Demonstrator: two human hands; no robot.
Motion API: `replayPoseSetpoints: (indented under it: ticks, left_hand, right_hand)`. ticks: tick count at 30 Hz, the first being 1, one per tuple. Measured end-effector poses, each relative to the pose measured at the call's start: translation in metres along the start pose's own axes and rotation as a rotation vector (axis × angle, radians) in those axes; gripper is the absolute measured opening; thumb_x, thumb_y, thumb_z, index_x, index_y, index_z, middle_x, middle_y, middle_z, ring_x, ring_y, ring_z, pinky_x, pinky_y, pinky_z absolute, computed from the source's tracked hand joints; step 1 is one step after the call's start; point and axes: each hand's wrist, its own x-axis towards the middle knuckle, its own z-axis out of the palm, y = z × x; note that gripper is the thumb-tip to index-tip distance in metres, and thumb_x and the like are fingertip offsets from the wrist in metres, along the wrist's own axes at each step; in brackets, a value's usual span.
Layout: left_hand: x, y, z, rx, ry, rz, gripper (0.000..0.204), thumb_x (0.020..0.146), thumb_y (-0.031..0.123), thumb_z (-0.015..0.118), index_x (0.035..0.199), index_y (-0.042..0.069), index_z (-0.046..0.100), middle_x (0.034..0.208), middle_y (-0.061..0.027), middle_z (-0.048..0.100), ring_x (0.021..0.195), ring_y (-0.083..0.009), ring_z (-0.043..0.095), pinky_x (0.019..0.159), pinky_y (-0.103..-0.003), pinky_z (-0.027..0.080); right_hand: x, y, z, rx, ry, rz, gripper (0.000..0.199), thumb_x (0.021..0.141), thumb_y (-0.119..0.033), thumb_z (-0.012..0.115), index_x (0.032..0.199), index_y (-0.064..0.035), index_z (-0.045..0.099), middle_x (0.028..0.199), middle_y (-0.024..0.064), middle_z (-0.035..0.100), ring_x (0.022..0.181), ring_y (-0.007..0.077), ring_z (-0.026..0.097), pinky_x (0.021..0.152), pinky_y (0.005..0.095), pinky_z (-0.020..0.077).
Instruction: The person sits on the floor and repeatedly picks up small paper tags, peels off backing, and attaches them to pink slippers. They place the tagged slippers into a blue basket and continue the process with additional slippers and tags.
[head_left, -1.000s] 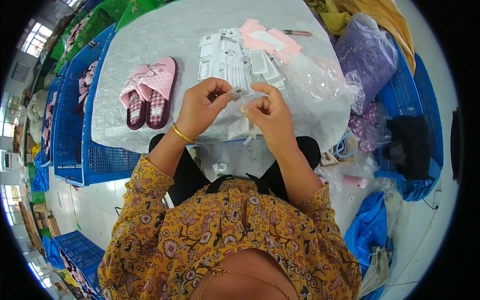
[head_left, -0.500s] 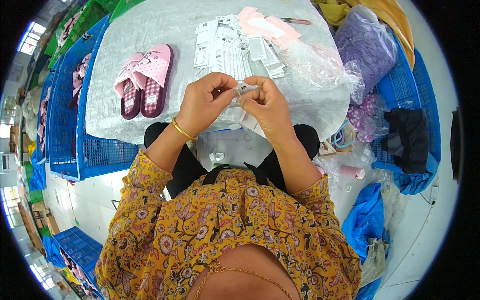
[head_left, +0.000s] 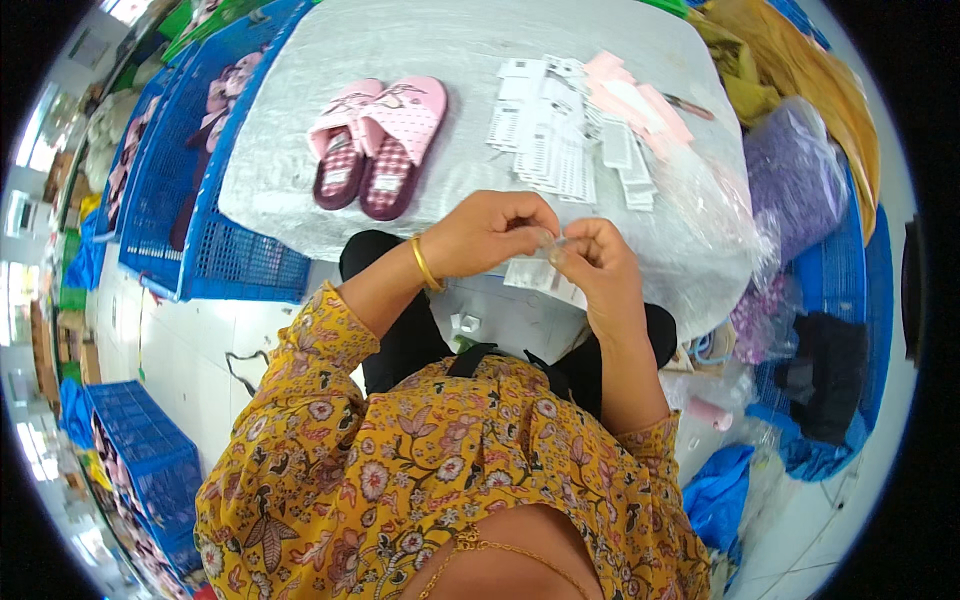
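Note:
Both hands meet just above the near edge of the table, fingertips close together. My left hand is closed in a pinch, thumb against bent fingers. My right hand pinches beside it. Something small and pale sits between the fingertips, too small to name. A white paper card shows just below the fingers, partly covered by the right hand; I cannot tell whether it is held or rests at the table edge. Beyond my left hand stands a pair of pink slippers with checked insoles. Printed white labels lie spread beyond both hands.
Pink paper pieces and a small slim tool lie at the table's far right. Crumpled clear plastic covers its right side. Blue crates flank the left, and bagged purple material stands right.
The whole view has shifted, so the table, slippers and labels appear farther right. Both hands stay together in a pinch, with little visible change in their grip.

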Motion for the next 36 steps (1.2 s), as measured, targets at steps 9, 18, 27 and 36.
replayPoseSetpoints:
  ticks: [9, 18, 27, 36]
  left_hand:
    - [-0.028, 0.012, -0.022, 0.447, 0.146, 0.151, 0.009, 0.088, 0.012, 0.063, 0.092, 0.004, 0.062, 0.079, -0.0091, 0.061, 0.069, -0.0240, 0.059, 0.063, -0.034, 0.047]
    - [-0.057, -0.002, -0.094, 0.753, 0.334, 0.376, 0.016, 0.083, 0.007, 0.063, 0.099, 0.008, 0.065, 0.106, -0.0116, 0.062, 0.100, -0.0294, 0.060, 0.085, -0.037, 0.049]
    - [-0.053, -0.035, -0.226, 1.633, 0.228, 0.386, 0.030, 0.079, 0.003, 0.060, 0.104, 0.017, 0.068, 0.130, -0.0093, 0.056, 0.121, -0.0263, 0.052, 0.103, -0.039, 0.039]
    - [-0.016, -0.023, -0.183, 1.474, 0.178, 0.419, 0.022, 0.079, 0.009, 0.063, 0.100, 0.013, 0.067, 0.129, -0.0077, 0.056, 0.117, -0.0253, 0.054, 0.096, -0.039, 0.044]
  right_hand:
    - [-0.004, -0.002, 0.025, -0.381, 0.087, -0.209, 0.029, 0.085, -0.010, 0.073, 0.110, -0.0028, 0.060, 0.081, -0.0004, 0.062, 0.070, 0.0059, 0.056, 0.063, 0.0203, 0.0450]
    - [0.010, 0.000, 0.060, -0.281, -0.108, -0.034, 0.011, 0.091, -0.008, 0.067, 0.098, -0.0012, 0.063, 0.080, -0.0019, 0.060, 0.070, 0.0043, 0.051, 0.063, 0.0204, 0.0434]
    - [0.015, -0.003, 0.078, -0.235, -0.254, -0.050, 0.012, 0.092, -0.011, 0.067, 0.098, -0.0023, 0.062, 0.084, -0.0019, 0.060, 0.073, 0.0051, 0.052, 0.066, 0.0206, 0.0435]
    - [0.049, -0.039, 0.107, -0.280, -0.146, -0.217, 0.009, 0.092, -0.008, 0.063, 0.098, -0.0012, 0.061, 0.082, -0.0008, 0.060, 0.070, 0.0052, 0.053, 0.063, 0.0213, 0.0439]
